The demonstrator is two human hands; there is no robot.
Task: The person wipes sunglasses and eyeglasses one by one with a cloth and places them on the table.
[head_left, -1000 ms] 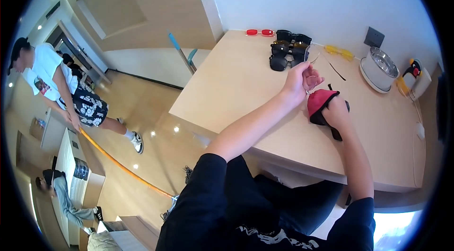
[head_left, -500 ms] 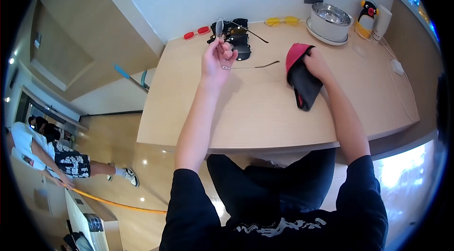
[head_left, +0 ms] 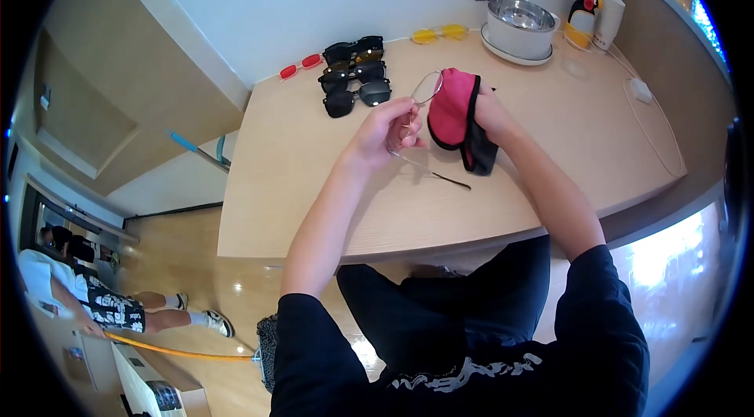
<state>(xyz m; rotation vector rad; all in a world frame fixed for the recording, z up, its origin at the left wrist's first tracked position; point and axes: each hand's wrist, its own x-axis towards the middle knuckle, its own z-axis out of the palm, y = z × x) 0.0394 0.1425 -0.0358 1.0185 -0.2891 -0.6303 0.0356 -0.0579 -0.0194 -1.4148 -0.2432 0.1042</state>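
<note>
My left hand (head_left: 393, 128) pinches a pair of thin-rimmed clear eyeglasses (head_left: 426, 89). One lens stands up above my fingers, and a dark-tipped temple arm sticks out toward the lower right. My right hand (head_left: 493, 115) grips a pink and black cloth pouch or sleeve (head_left: 453, 109), whose pink face touches or nearly touches the lens; I cannot tell which. Its dark part hangs down below my right fingers, which are partly hidden by it. Behind my left hand, several dark sunglasses (head_left: 369, 93) lie stacked in a column on the wooden desk (head_left: 314, 205).
Red glasses (head_left: 301, 66) and yellow glasses (head_left: 440, 34) lie along the wall. At the back right are a steel-lined white bowl (head_left: 518, 32), a penguin figure (head_left: 583, 16), a white cup (head_left: 609, 20) and a cable (head_left: 640, 91). At left, a person (head_left: 118, 307) holds an orange pole.
My left hand has moved right and lower with the eyeglasses, away from the dark sunglasses. My right hand has brought the pink and black cloth left, beside the lens. The view has shifted slightly.
</note>
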